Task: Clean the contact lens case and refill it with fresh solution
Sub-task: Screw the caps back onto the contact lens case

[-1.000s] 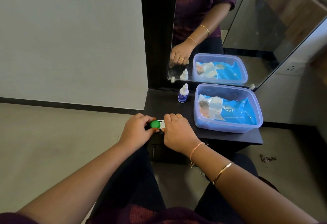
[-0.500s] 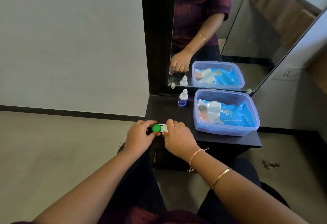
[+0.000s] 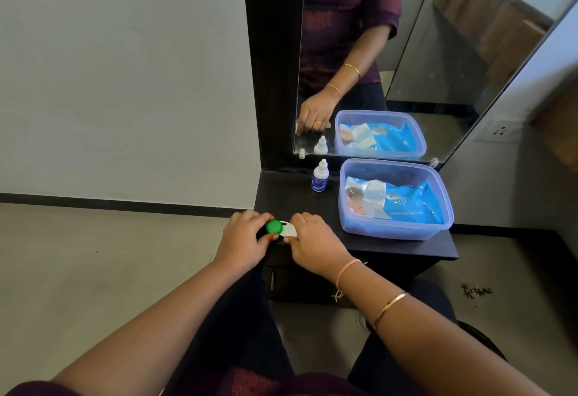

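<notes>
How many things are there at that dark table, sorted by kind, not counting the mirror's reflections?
Contact lens case: 1, gripped by the left hand and the right hand
Dropper bottle: 1
Plastic tub: 1
Blue wipes packet: 1, inside the tub
Total: 4

White green-capped lens case (image 3: 283,229), table-edge

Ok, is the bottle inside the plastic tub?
No, the bottle stands upright on the dark shelf, left of the tub and apart from it.
</notes>
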